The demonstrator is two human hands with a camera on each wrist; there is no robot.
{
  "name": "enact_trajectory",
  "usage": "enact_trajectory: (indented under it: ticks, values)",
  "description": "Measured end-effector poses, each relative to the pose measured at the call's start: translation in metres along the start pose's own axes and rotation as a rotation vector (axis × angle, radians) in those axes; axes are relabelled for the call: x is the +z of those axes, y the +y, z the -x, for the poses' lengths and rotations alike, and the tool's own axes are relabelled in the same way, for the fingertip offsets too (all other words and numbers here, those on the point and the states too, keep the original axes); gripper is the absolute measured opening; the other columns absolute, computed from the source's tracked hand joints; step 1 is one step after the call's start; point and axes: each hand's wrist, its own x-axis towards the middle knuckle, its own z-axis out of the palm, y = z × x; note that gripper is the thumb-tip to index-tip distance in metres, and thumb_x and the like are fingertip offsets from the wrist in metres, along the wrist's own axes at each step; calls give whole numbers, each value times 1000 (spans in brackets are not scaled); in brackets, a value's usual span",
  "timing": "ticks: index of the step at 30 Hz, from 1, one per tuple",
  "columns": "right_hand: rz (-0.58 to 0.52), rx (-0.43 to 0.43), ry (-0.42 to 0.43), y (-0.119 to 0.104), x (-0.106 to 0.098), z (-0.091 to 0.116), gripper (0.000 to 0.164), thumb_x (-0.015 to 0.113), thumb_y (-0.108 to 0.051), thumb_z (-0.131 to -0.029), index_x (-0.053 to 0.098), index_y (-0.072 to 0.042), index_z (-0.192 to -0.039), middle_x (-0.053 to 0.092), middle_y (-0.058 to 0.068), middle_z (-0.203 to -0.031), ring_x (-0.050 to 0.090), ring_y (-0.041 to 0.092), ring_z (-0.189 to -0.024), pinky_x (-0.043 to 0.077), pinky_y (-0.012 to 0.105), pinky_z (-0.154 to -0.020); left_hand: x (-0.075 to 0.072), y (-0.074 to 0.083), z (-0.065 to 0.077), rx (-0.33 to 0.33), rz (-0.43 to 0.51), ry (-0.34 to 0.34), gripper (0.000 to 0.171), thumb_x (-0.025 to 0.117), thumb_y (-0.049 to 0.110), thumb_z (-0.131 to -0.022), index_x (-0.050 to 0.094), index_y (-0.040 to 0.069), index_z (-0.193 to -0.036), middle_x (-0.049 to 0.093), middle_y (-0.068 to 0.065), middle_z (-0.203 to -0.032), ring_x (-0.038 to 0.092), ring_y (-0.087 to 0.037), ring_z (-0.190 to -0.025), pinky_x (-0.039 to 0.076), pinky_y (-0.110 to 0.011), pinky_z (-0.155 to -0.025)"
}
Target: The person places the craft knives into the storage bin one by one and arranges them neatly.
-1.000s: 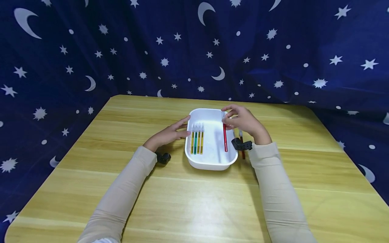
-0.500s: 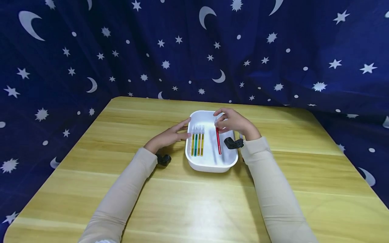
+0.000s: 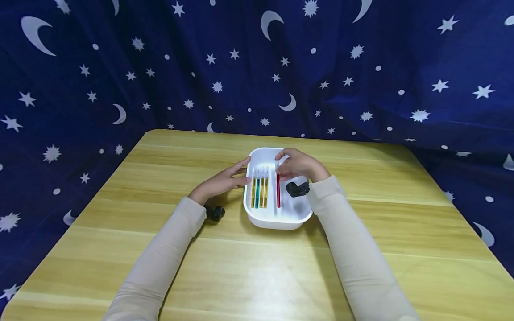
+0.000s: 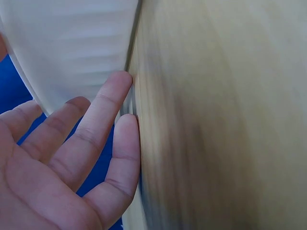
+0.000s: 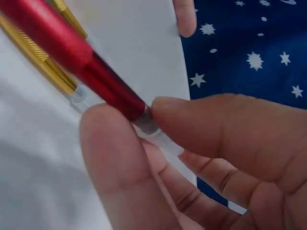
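A white plastic tray [image 3: 277, 224] stands on the table, with several capped craft knives inside along its left side. One of these has a green handle [image 3: 257, 193]; the others have gold handles [image 3: 265, 193]. My right hand [image 3: 299, 165] pinches a red craft knife [image 3: 278, 191] at its clear-cap end, over the tray and just right of that row. Thumb and finger meet near the silver collar [image 5: 147, 120] in the right wrist view. My left hand [image 3: 221, 183] touches the tray's left side with extended fingers [image 4: 103, 108].
The wooden table [image 3: 241, 276] extends around the tray. Behind it hangs a dark blue curtain [image 3: 241, 67] with moons and stars. A black wrist camera [image 3: 297, 189] on the right wrist covers part of the tray.
My right hand has carried the red craft knife leftward across the tray, close to the row. A dark-handled knife right of the tray is now hidden behind my right arm. The left hand stays put.
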Motion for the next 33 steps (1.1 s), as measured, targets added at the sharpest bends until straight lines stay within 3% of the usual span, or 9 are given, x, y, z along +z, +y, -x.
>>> enact_trajectory:
  ticks: [10, 28, 33]
  values:
    - [2, 93, -8, 5, 6, -13, 44, 61, 5, -93, 43, 1, -133, 59, 15, -90, 63, 18, -69, 57, 29, -70, 1, 0, 1, 14, -6, -4, 73, 55, 26, -102, 12, 31, -161, 29, -13, -160, 51, -31, -132, 36, -54, -109]
    - [36, 100, 9, 12, 14, -26, 41, 65, 9, -89, 46, 4, -125, 62, 15, -79, 64, 17, -63, 59, 30, -66, 3, -3, 1, 6, -6, 21, 73, 57, 28, -101, 16, 33, -161, 31, -10, -159, 54, -29, -128, 37, -54, -108]
    - [52, 101, 2, 11, 15, -27, 39, 64, 9, -89, 46, 4, -123, 61, 14, -78, 63, 16, -62, 58, 29, -66, 4, -3, 1, 5, -9, 23, 73, 58, 28, -101, 16, 34, -160, 31, -10, -159, 46, -30, -135, 38, -54, -108]
